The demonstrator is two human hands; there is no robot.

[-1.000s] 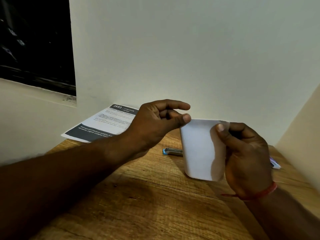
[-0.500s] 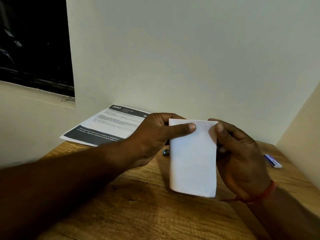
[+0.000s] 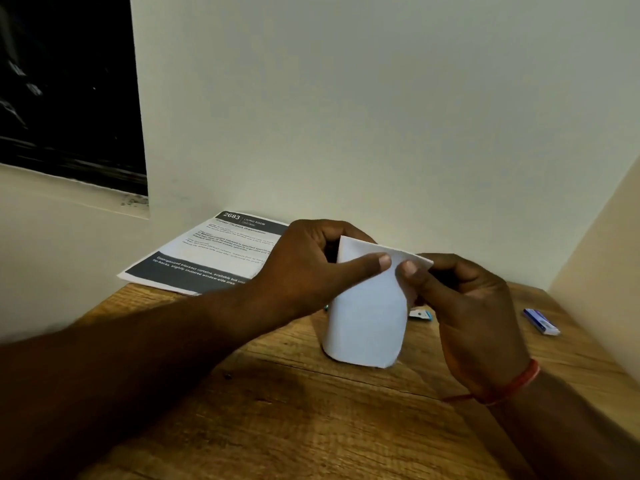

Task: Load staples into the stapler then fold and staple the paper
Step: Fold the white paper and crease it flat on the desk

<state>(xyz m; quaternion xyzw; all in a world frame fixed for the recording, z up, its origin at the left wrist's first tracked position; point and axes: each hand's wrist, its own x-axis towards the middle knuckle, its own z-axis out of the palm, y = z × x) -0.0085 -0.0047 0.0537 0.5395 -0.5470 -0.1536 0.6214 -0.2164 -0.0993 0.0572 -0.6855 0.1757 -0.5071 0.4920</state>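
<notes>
- Head view: the paper [image 3: 363, 317] is held over the table [image 3: 311, 427], doubled over. Its loose edges are up at 12 o'clock and its soft, uncreased bend is down at 6, so the long axis runs 12 to 6.
- The left hand [image 3: 311, 268] pinches the top edge from 9 o'clock and the right hand [image 3: 474, 306] from 3, thumbs nearly meeting.
- The stapler [image 3: 420, 315] peeks out behind the paper at 3 o'clock, beneath the right hand, so I judge that hand the nearer one for reaching it.

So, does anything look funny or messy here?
A little. The printed sheet sticks out past the back left corner of the wooden table. The white paper, pinched by the left hand and right hand, bulges instead of lying flat.
</notes>
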